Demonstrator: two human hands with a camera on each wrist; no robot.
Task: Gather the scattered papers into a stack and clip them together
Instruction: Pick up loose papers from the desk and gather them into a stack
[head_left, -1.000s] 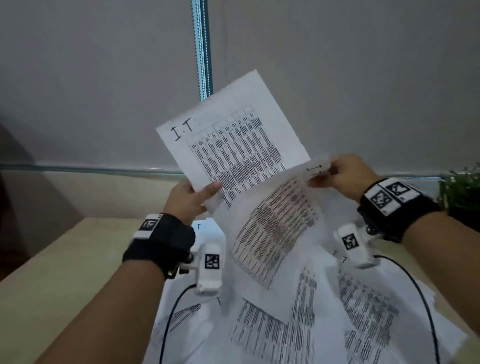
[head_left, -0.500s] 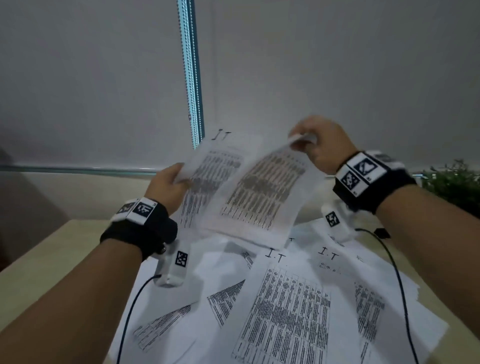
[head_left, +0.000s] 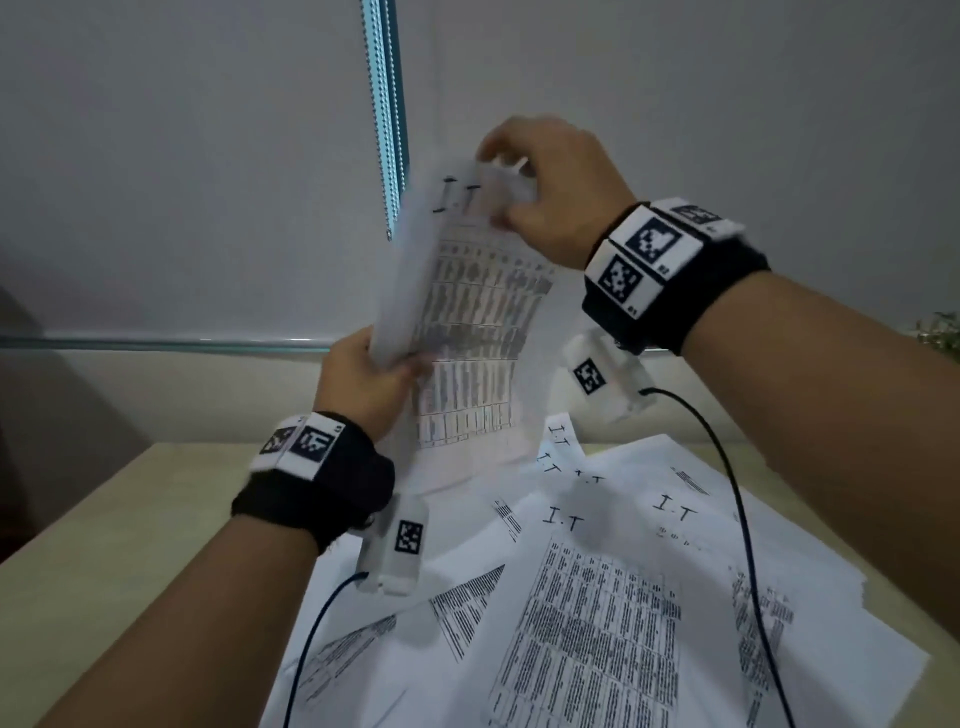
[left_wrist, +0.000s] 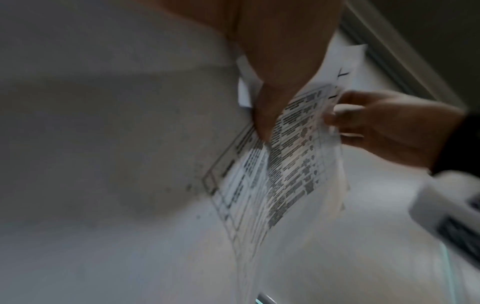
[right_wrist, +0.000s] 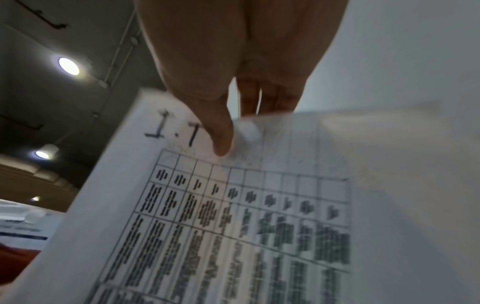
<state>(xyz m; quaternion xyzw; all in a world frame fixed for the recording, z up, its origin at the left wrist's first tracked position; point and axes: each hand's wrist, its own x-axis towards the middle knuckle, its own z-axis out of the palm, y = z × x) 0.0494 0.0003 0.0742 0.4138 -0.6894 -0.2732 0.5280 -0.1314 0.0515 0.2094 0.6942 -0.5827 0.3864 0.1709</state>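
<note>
Both hands clamp the held sheets (head_left: 467, 332) upright mid-frame, right hand (head_left: 550, 192) pinching the top, left hand (head_left: 363, 384) the lower edge, loose papers (head_left: 623, 597) directly below on the worktop (head_left: 104, 545).

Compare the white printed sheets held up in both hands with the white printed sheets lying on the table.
The held white printed sheets hang upright off the table, pinched by the left hand and right hand; the scattered white printed sheets lie flat on the beige table, untouched. The held ones overlap closely; the table ones fan out askew. Both show tables and "I.T".

Pale roller blind (head_left: 182, 182) with bead chain (head_left: 382, 130), wooden table (head_left: 104, 545), plant (head_left: 940, 332) at right edge, 2 ceiling lights (right_wrist: 68, 65).
</note>
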